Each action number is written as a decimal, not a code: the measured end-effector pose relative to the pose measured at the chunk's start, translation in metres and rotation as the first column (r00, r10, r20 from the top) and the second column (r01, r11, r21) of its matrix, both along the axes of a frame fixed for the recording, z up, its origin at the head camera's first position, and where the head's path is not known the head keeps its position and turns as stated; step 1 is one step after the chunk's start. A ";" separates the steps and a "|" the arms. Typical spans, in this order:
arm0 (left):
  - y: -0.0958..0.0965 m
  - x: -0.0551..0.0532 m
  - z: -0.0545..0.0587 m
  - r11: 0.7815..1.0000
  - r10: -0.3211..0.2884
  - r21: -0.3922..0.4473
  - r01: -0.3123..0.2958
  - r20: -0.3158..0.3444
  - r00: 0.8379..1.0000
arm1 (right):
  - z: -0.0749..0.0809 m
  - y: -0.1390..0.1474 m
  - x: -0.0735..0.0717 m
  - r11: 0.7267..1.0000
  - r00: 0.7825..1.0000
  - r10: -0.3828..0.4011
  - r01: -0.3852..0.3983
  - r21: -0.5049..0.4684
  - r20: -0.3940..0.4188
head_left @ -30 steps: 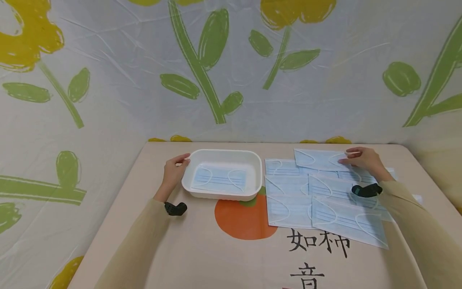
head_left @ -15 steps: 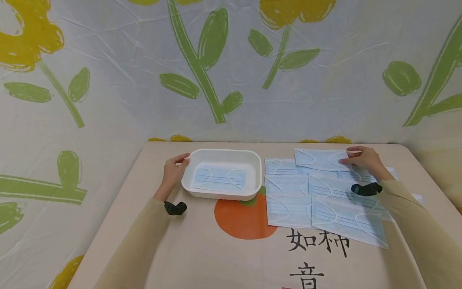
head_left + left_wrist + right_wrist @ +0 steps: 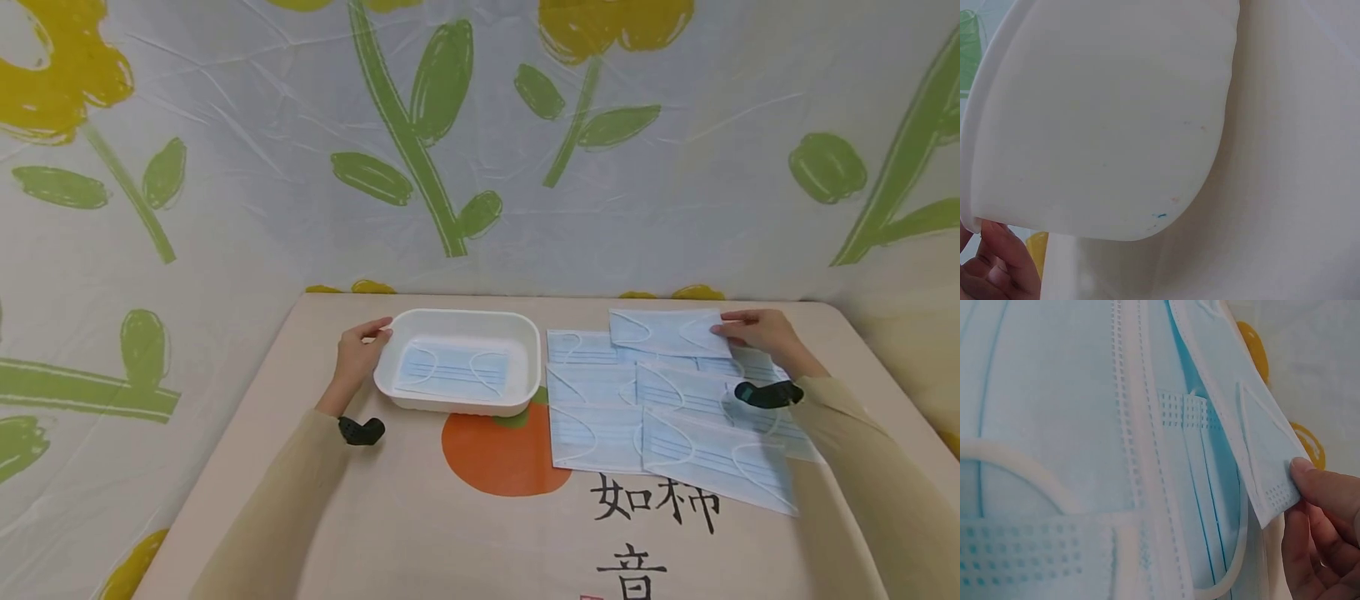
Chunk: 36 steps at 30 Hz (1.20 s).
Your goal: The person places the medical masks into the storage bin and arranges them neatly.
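In the head view my left hand [image 3: 357,357] pinches the left rim of a white plastic tray [image 3: 517,383]; the left wrist view shows the thumb [image 3: 1007,250] against that rim. A light blue face mask [image 3: 452,372] with white ear loops lies flat inside the tray. At the back right, my right hand [image 3: 763,335] pinches the right end of another face mask [image 3: 663,332]. Its held corner is raised off the masks beneath, as the right wrist view shows with the thumb [image 3: 1325,487] on top and fingers below.
Several overlapping face masks [image 3: 592,437] are spread to the right of the tray. The pale table [image 3: 420,533] bears a printed orange persimmon [image 3: 502,458] and black characters. A flower-patterned cloth [image 3: 600,225] hangs behind.
My right hand has shifted slightly right to the mask's end, and the mask's right end has lifted a little. The left hand and tray stay in place.
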<state>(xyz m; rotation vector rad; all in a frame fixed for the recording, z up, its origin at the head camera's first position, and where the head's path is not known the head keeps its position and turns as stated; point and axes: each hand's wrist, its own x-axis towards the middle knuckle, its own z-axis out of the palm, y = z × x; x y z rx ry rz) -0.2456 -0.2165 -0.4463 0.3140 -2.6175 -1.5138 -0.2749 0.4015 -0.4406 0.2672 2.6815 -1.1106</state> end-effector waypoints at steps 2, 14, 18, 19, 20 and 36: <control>-0.001 0.000 0.000 1.000 0.001 0.005 -0.001 0.002 1.000 | 0.001 0.001 0.000 1.000 1.000 0.016 -0.016 0.009 -0.006; 0.000 0.000 0.000 1.000 -0.003 0.017 0.003 0.002 1.000 | 0.000 0.004 -0.001 1.000 1.000 0.004 -0.004 -0.007 -0.018; 0.000 0.000 -0.001 1.000 -0.003 0.013 0.003 -0.013 1.000 | 0.003 0.002 0.002 1.000 1.000 0.014 -0.014 -0.011 -0.009; 0.000 0.000 -0.001 1.000 -0.002 0.013 0.002 -0.018 1.000 | 0.004 0.001 0.003 1.000 1.000 0.017 -0.017 -0.010 -0.008; 0.000 0.000 -0.001 1.000 -0.001 0.013 0.001 -0.023 1.000 | 0.004 0.001 0.004 1.000 1.000 0.021 -0.021 -0.011 -0.008; 0.000 0.000 -0.002 1.000 0.002 0.012 -0.002 0.014 1.000 | -0.001 0.002 0.005 0.999 1.000 0.029 -0.029 -0.034 0.008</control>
